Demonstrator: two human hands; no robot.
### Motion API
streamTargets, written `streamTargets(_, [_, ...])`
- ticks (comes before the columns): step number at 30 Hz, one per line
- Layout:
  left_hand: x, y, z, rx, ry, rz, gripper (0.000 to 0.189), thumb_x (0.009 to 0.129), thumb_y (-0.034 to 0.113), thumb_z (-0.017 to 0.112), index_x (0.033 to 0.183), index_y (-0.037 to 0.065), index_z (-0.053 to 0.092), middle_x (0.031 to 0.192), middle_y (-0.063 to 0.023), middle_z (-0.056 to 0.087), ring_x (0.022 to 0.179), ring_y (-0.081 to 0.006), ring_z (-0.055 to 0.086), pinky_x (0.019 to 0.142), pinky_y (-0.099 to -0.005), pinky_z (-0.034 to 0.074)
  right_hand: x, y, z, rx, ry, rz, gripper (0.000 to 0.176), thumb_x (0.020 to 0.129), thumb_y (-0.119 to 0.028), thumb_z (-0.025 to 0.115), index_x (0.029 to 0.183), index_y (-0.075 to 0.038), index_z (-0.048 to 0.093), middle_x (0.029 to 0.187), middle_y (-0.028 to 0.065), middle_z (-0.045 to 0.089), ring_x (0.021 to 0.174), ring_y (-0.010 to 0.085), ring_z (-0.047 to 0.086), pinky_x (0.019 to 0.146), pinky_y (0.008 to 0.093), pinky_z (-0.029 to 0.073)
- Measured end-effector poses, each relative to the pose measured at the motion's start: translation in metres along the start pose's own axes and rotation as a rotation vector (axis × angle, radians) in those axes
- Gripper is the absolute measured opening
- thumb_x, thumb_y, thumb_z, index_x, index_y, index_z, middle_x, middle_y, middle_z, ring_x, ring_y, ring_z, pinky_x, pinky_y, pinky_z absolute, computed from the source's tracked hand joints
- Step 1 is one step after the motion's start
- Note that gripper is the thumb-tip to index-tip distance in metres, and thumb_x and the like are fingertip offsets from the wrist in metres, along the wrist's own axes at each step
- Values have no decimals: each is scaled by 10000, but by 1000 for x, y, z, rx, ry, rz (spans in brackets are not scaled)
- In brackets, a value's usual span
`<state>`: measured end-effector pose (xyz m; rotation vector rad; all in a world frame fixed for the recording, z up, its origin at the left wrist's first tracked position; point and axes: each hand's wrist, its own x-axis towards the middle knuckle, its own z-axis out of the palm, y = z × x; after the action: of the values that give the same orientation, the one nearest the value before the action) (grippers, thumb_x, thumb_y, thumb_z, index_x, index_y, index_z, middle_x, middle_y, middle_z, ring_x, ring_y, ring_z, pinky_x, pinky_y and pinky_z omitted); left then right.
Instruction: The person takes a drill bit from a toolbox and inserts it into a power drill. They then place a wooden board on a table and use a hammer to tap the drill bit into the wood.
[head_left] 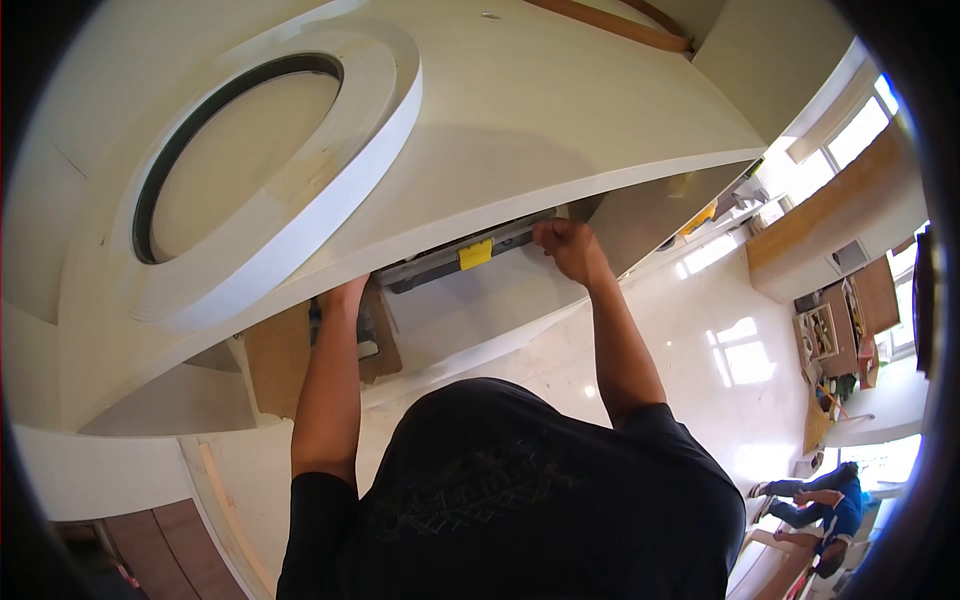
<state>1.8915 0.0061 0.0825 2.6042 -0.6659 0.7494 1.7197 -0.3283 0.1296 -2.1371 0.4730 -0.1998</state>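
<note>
A white panel with a raised oval ring (390,130) spans the upper view, and both my hands reach into the opening under its edge. Inside lies a long dark grey bar (430,272) with a yellow label (475,254) around its middle. My right hand (572,250) is closed at the bar's right end; whether it grips the bar or something small is hidden. My left hand (345,290) is near the bar's left end, its fingers hidden by the panel edge. Below it, a dark flat object (368,335) rests on a brown board (280,355).
Another person (835,515) in a blue top sits at the lower right. A pale glossy floor (690,350) stretches behind me. Wooden boards and a box of tools (822,330) stand along the right side. Dark brown panels (175,550) are at the lower left.
</note>
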Motion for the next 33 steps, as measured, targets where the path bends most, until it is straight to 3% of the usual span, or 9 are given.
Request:
streamTargets(3, [3, 6, -9, -20, -12, -11, 312, 929, 180, 522, 1178, 29, 635, 1200, -196, 632, 1138, -390, 565, 984, -465, 444, -9, 14, 5, 62, -24, -15, 177, 913, -171, 612, 954, -36, 719, 798, 52, 693, 725, 127, 650, 695, 294, 516])
streamTargets(12, [19, 10, -10, -24, 8, -12, 314, 928, 185, 525, 1180, 34, 634, 1201, -193, 632, 1138, -388, 566, 984, -464, 445, -22, 30, 31, 183, -110, 40, 182, 895, -172, 623, 953, -35, 726, 802, 71, 705, 719, 139, 654, 699, 289, 522])
streamTargets(16, [23, 11, -12, -18, 8, -18, 315, 927, 188, 527, 1182, 36, 634, 1202, -192, 632, 1138, -387, 566, 984, -464, 445, -22, 27, 33, 157, -78, -41, 200, 890, -194, 625, 947, -34, 729, 774, 73, 698, 713, 144, 654, 692, 289, 515])
streamTargets(18, [25, 11, -14, -17, 9, -23, 316, 927, 189, 528, 1182, 37, 634, 1202, -191, 631, 1138, -387, 566, 983, -463, 445, -13, 22, 32, 175, -40, -114, 205, 891, -199, 624, 943, -31, 730, 761, 78, 694, 708, 141, 651, 688, 289, 511])
streamTargets(21, [26, 11, -15, -17, 9, -26, 317, 926, 191, 529, 1183, 39, 634, 1202, -190, 631, 1138, -386, 566, 983, -463, 445, -3, -10, 20, 147, -44, -62, 223, 909, -231, 605, 983, -63, 731, 740, 84, 685, 686, 156, 649, 693, 300, 510])
streamTargets(24, [27, 12, -15, -19, 6, -28, 317, 926, 193, 530, 1184, 40, 633, 1203, -189, 631, 1139, -386, 566, 983, -463, 446, 20, -22, 19, -36, -115, -41, 244, 919, -268, 565, 1002, -104, 726, 823, 113, 705, 761, 215, 682, 747, 346, 525])
streamTargets(27, [26, 13, -15, -16, 8, -31, 318, 925, 195, 531, 1185, 42, 633, 1203, -188, 631, 1139, -385, 566, 983, -462, 446, 37, -18, 31, -465, 38, -318, 253, 903, -290, 535, 1005, -156, 724, 957, 142, 713, 893, 282, 689, 826, 407, 524])
streamTargets(33, [27, 12, -16, -15, 12, -36, 320, 924, 199, 533, 1187, 45, 632, 1204, -187, 631, 1139, -384, 566, 982, -462, 446, 56, -25, 43, -813, -5, -328, 286, 856, -221, 518, 993, -63, 713, 1070, 170, 695, 1056, 320, 651, 908, 449, 501])
